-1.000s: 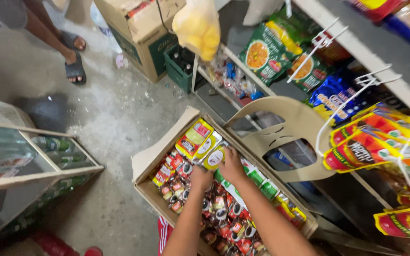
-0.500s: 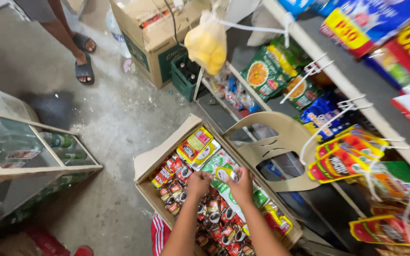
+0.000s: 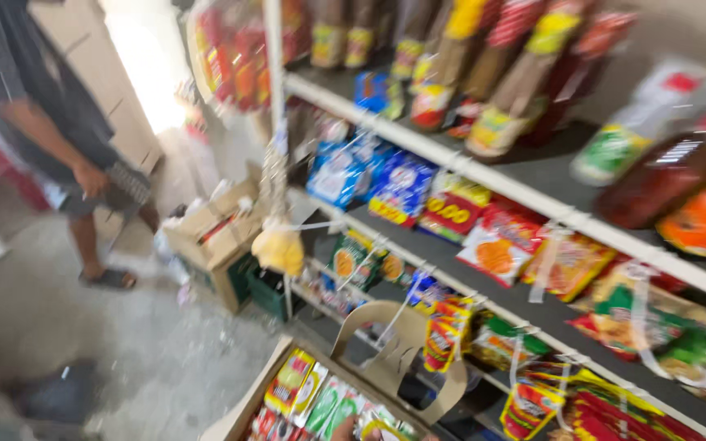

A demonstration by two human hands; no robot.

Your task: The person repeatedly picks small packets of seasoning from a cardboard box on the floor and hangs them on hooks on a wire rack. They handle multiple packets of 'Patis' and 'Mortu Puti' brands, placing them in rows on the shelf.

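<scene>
The view is blurred and tilted up toward the shelves. At the bottom edge lies an open cardboard box [image 3: 243, 408] filled with several colourful packets [image 3: 304, 392]. Only a sliver of a hand [image 3: 345, 430] shows at that edge, above the box; I cannot tell which hand it is. Right beside it is a yellow-rimmed green packet [image 3: 382, 429], and the grip on it is cut off by the frame. A beige plastic chair [image 3: 394, 343] stands just behind the box.
Grey shelves [image 3: 533, 196] on the right carry hanging snack bags and bottles. A yellow bag [image 3: 281, 245] hangs from a post. Another person [image 3: 51, 122] stands at the left on the concrete floor. A cardboard box [image 3: 214, 237] sits over a green crate [image 3: 267, 290].
The view has swung upward from the box to the shelves. Both hands, earlier over the packets with the right one holding a packet, have dropped almost out of the frame.
</scene>
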